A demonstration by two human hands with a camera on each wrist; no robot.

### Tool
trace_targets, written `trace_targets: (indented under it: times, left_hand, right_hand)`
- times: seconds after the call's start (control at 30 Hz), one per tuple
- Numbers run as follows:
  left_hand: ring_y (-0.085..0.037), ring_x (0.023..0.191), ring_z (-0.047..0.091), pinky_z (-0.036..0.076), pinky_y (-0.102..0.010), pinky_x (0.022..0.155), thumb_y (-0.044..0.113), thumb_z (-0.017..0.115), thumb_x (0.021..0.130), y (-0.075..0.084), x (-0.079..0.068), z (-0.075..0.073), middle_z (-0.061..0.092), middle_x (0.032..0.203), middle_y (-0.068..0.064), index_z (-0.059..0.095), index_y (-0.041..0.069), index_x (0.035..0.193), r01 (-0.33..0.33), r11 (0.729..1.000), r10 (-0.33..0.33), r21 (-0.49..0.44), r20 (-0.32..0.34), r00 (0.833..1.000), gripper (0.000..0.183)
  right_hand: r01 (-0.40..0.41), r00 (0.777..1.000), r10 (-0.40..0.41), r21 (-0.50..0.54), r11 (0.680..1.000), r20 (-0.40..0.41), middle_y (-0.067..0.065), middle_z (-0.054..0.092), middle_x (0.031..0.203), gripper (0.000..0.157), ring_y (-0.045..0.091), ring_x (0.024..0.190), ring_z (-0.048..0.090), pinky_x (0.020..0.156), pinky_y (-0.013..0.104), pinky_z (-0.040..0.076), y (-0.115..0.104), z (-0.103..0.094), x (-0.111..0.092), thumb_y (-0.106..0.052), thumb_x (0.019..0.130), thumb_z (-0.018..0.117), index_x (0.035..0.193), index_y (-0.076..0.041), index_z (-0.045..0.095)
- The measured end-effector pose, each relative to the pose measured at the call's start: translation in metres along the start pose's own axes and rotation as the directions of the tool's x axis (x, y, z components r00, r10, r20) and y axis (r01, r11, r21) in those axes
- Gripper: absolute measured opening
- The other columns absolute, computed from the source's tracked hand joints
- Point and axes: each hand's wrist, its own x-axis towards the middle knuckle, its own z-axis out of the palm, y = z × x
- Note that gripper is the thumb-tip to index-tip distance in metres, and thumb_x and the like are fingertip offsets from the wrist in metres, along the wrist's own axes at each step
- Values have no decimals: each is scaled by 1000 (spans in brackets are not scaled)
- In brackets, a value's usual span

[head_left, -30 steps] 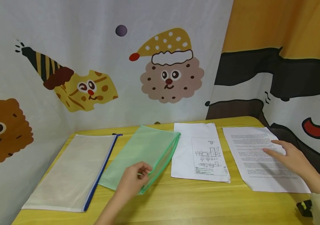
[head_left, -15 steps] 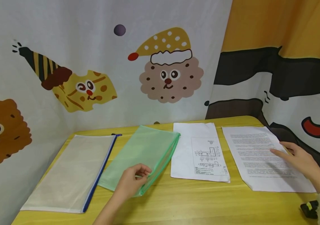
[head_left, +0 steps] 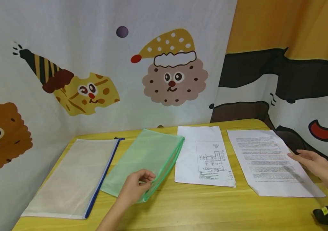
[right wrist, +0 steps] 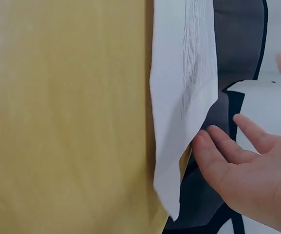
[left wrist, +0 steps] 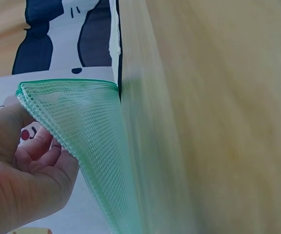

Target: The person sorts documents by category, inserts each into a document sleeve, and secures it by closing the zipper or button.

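Note:
My left hand [head_left: 134, 186] pinches the upper edge of a green mesh zipper pouch [head_left: 143, 150] near its front corner, lifting that edge so the mouth gapes along the right side. In the left wrist view the pouch's mesh wall [left wrist: 94, 124] rises beside the curled fingers. My right hand [head_left: 321, 168] is at the right edge of a printed text sheet [head_left: 256, 160]. Seen from the right wrist, its fingers [right wrist: 218, 161] are loosely extended, with fingertips right at the paper's edge [right wrist: 172, 126] and the thumb held apart.
A whitish zipper pouch [head_left: 68, 179] with a blue zip lies on the left of the yellow wooden table [head_left: 198, 208]. Between the green pouch and the text sheet lies white paper [head_left: 189, 134] with a technical drawing. A printed cartoon curtain [head_left: 94, 38] stands behind the table.
My right hand has slid right across the text sheet to its right edge, uncovering more print. The left hand keeps its pinch on the green pouch, almost still.

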Motion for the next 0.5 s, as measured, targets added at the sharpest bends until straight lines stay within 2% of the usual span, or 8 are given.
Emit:
trace_targets:
  times: [0.1,0.23,0.37,0.5]
  left_hand:
    - [-16,84,59,51,-23,72,1,60,86,0,0,-1,65,92,-2,65,9,98,5,1000,-5,-2,2,1000,16]
    - [-16,84,59,51,-23,72,1,60,86,0,0,-2,65,92,-2,65,9,98,13,1000,-13,1,-5,1000,16]
    - [-16,84,60,51,-23,72,1,59,86,0,1,-1,65,92,-1,66,10,98,-7,1000,8,12,-6,1000,16]
    - [-17,85,60,51,-22,74,1,59,86,0,2,0,66,92,-1,66,10,98,-18,1000,18,13,3,1000,16]
  right_hand:
    - [17,1000,-16,-33,999,26,47,18,134,103,59,113,29,87,68,33,9,0,6,-59,87,52,141,16,6]
    - [94,993,-85,-104,990,87,47,19,131,114,58,111,29,89,67,34,15,0,11,-56,79,66,138,20,5]
    - [195,977,-169,-227,954,128,49,26,121,124,56,101,39,84,64,41,17,-3,11,-51,65,80,133,26,11]
    - [220,974,-190,-297,929,126,49,31,114,122,54,91,46,77,62,45,15,-1,7,-45,58,85,129,26,16]
